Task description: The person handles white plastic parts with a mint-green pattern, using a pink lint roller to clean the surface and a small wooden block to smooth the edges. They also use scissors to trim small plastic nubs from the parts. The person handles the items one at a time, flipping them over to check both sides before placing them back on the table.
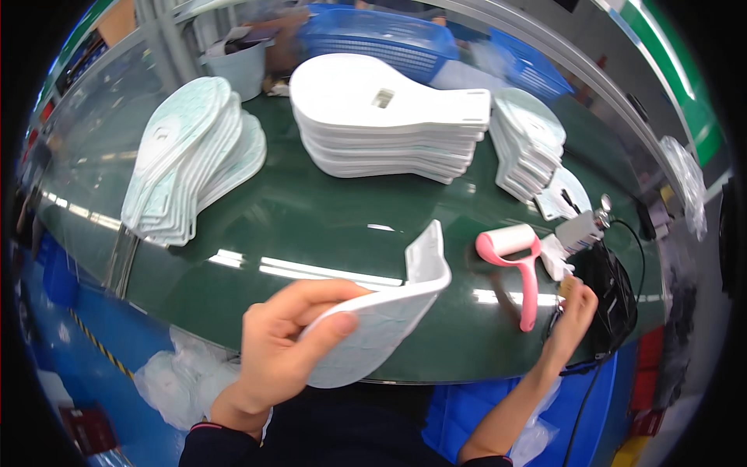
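Note:
My left hand [284,342] grips a white paddle-shaped plastic panel [373,335] between thumb and fingers. The panel is tilted edge-on above the green table, its bluish film-like face toward me and its narrow end bent up at the far right. At the right, my right hand [574,315] is closed, fingertips together beside a black bag [611,292]. Something small and yellowish shows at those fingertips, too small to name. A pink-handled lint roller [510,253] with a white roll lies just left of that hand, and a crumpled white tissue [555,257] lies beyond it.
Behind stands a tall stack of white panels [381,124], with film-covered stacks at the left [183,159] and right [529,140]. Blue baskets [377,39] and a grey bucket [237,70] line the back. A cable [640,257] runs by the bag; a blue bin [467,409] sits below the table edge.

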`<action>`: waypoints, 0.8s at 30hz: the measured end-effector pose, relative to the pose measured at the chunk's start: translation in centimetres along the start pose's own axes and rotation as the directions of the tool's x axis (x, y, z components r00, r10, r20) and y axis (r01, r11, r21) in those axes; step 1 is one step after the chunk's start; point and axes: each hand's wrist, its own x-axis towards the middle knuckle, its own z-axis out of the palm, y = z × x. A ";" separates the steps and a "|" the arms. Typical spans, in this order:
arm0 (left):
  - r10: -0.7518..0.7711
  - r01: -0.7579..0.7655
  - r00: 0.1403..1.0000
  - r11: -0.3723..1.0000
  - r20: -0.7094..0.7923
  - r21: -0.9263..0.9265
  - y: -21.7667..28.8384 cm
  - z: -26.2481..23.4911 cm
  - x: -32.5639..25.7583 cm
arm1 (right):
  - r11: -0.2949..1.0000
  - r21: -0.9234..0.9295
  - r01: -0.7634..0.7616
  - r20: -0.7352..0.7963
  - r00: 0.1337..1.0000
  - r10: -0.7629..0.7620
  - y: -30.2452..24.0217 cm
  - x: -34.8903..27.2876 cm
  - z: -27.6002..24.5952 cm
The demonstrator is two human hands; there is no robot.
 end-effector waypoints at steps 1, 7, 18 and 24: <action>-0.021 0.021 1.000 1.000 0.003 -0.007 0.2 0.2 -0.1 | 0.992 0.122 0.010 -0.010 1.000 -0.009 -2.9 -1.5 0.8; 0.053 -0.056 0.997 0.997 0.064 0.045 0.3 0.0 -0.8 | 0.901 0.431 -0.049 0.327 0.939 -0.106 -14.2 -11.2 4.1; 0.089 -0.096 0.993 0.991 0.081 0.089 1.0 1.3 -1.6 | 0.786 0.603 0.136 0.366 0.828 -0.425 -15.7 -14.3 7.0; 0.188 -0.201 0.972 0.976 0.144 0.080 0.0 1.0 -2.0 | 0.748 0.657 0.092 0.440 0.759 -0.479 -14.9 -13.8 6.4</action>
